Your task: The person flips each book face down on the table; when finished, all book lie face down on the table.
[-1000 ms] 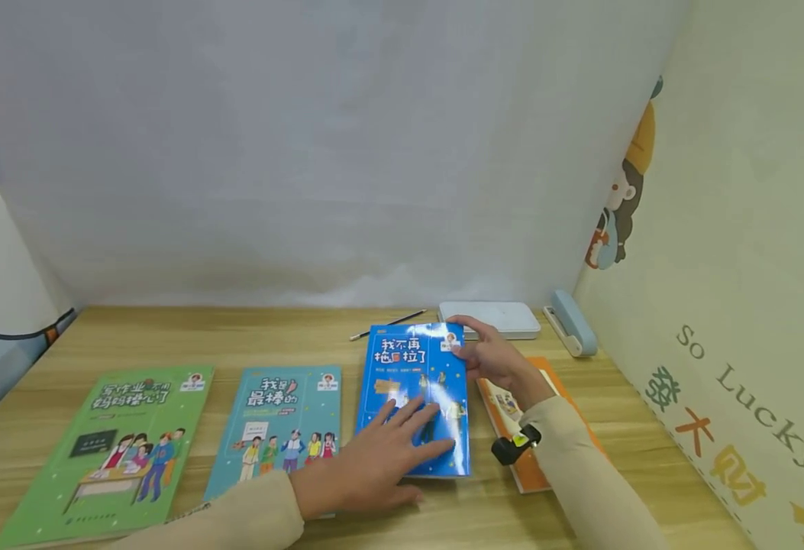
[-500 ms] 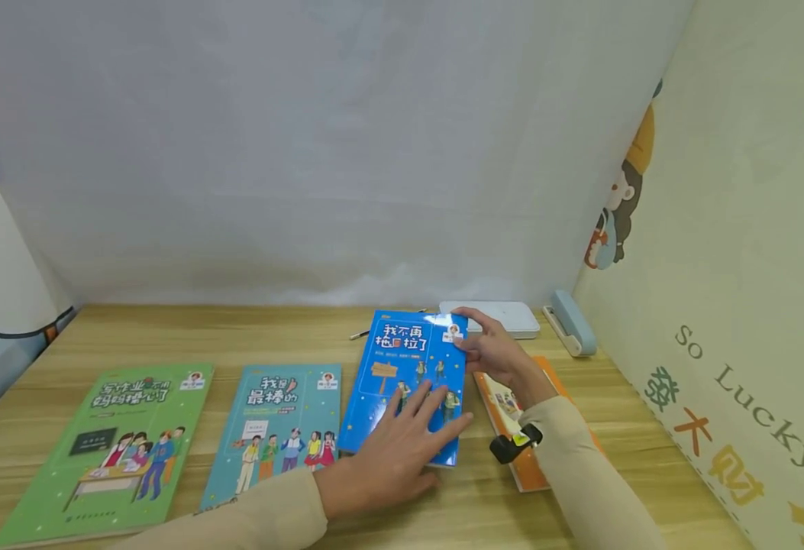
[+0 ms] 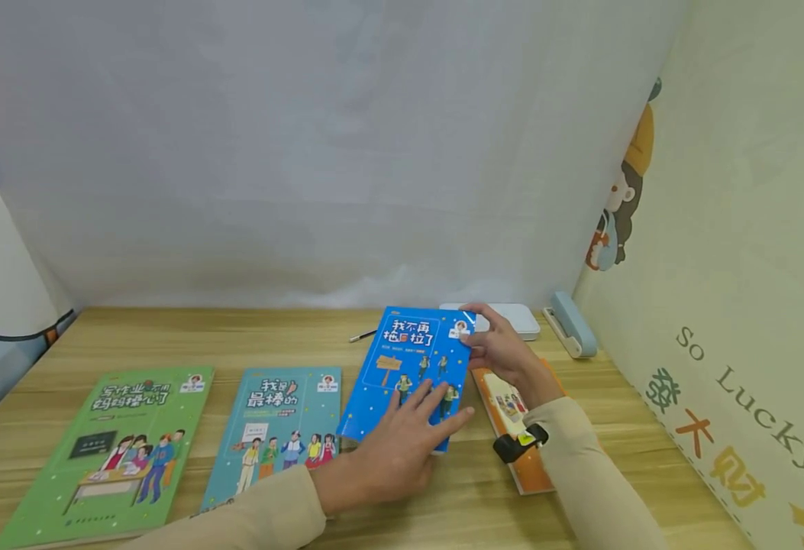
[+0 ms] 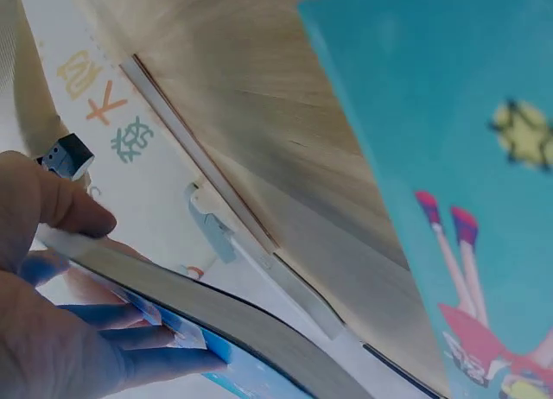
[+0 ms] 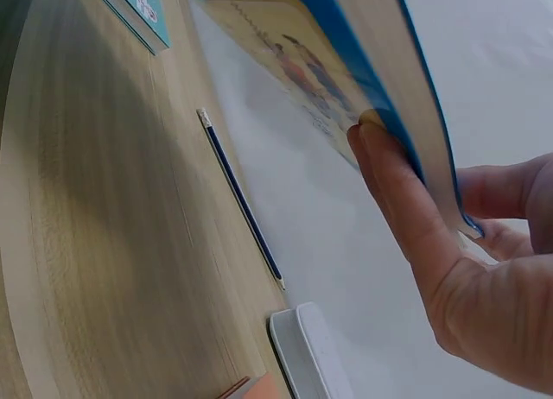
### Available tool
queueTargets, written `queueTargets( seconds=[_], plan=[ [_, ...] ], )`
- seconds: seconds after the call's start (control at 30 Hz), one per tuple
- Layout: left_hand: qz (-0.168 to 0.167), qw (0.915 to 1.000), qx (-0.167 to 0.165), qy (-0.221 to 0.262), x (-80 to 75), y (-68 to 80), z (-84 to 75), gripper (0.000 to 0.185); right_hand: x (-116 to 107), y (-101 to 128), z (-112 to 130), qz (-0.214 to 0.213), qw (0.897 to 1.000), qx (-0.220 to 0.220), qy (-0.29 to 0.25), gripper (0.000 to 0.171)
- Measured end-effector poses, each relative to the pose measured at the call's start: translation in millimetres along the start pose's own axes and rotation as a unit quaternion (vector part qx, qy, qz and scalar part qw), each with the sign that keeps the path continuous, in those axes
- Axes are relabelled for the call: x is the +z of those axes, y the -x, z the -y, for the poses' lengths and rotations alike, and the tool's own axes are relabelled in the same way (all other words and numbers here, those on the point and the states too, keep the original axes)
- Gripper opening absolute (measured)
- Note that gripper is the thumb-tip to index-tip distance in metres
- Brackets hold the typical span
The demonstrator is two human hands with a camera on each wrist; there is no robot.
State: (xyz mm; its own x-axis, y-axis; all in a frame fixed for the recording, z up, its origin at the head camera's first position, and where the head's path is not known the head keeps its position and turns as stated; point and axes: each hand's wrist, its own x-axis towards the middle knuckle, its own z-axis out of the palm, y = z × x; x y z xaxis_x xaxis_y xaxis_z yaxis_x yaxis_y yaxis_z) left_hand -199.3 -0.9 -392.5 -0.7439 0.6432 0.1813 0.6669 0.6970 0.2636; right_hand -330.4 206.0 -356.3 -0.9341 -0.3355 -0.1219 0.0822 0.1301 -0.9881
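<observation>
A blue paperback book [image 3: 402, 359] is raised off the table and tilted between my two hands. At its upper right edge, my right hand [image 3: 508, 359] pinches it, the thumb on one cover and fingers on the other in the right wrist view. Across its lower front cover spread the fingers of my left hand [image 3: 402, 451]. The left wrist view has the left thumb on the opposite side of the book's page block [image 4: 199, 295]. Part of the lower cover is hidden by that hand. A teal book [image 3: 285, 420] lies just left of it.
A green book [image 3: 120, 451] lies at the far left of the wooden table. Partly under the right forearm is an orange book [image 3: 532, 466]. At the back are a pencil [image 5: 242, 200], a white case [image 3: 515, 317] and a light-blue stapler [image 3: 572, 325], near the right wall.
The blue book has risen off the table and tilted, its top leaning slightly right. Both hands have moved with it, slightly up and to the right. The other books stay put.
</observation>
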Motion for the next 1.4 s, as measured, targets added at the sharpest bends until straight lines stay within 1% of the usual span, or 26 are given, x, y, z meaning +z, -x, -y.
queueTargets(
  seconds=[0.1,0.23,0.33,0.43,0.5,0.63,0.73,0.87,0.97,1.17,1.4],
  plan=[
    [-0.006,0.9998,-0.003,0.016,-4.8,-0.6,0.6,0.078,-1,1,1,-0.005,1.0,0.0,0.006,0.051],
    [-0.022,0.9989,0.007,0.04,-13.5,-2.2,6.0,0.078,-3,3,4,-0.01,1.0,-0.001,0.009,0.052],
    [-0.032,0.996,0.02,0.08,-18.6,-3.1,12.3,0.076,-3,4,6,-0.013,1.0,0.001,0.005,0.051],
    [-0.039,0.9907,0.032,0.127,-22.2,-3.2,17.9,0.07,-3,4,8,-0.01,1.0,0.004,0.001,0.051],
    [-0.042,0.986,0.028,0.159,-24.3,-3.4,20.8,0.064,-2,4,9,-0.008,1.0,0.005,0.0,0.051],
    [-0.047,0.977,-0.003,0.208,-28.2,-4.4,23.3,0.057,-1,4,12,-0.008,1.0,0.003,0.005,0.053],
    [-0.063,0.9734,-0.012,0.22,-29.6,-5.0,24.0,0.055,-1,3,13,-0.01,1.0,0.007,0.008,0.055],
    [-0.078,0.9708,-0.009,0.227,-29.7,-4.7,24.4,0.052,0,3,14,-0.013,1.0,0.019,0.007,0.054],
    [-0.086,0.9681,-0.015,0.235,-28.8,-4.5,24.7,0.05,-1,3,14,-0.013,1.0,0.022,0.014,0.053],
    [-0.104,0.9595,-0.029,0.26,-28.7,-6.0,25.5,0.049,-1,4,13,-0.016,0.999,0.026,0.022,0.054],
    [-0.118,0.95,-0.032,0.287,-30.7,-4.8,26.3,0.048,-1,3,13,-0.013,0.999,0.031,0.015,0.052]
  ],
)
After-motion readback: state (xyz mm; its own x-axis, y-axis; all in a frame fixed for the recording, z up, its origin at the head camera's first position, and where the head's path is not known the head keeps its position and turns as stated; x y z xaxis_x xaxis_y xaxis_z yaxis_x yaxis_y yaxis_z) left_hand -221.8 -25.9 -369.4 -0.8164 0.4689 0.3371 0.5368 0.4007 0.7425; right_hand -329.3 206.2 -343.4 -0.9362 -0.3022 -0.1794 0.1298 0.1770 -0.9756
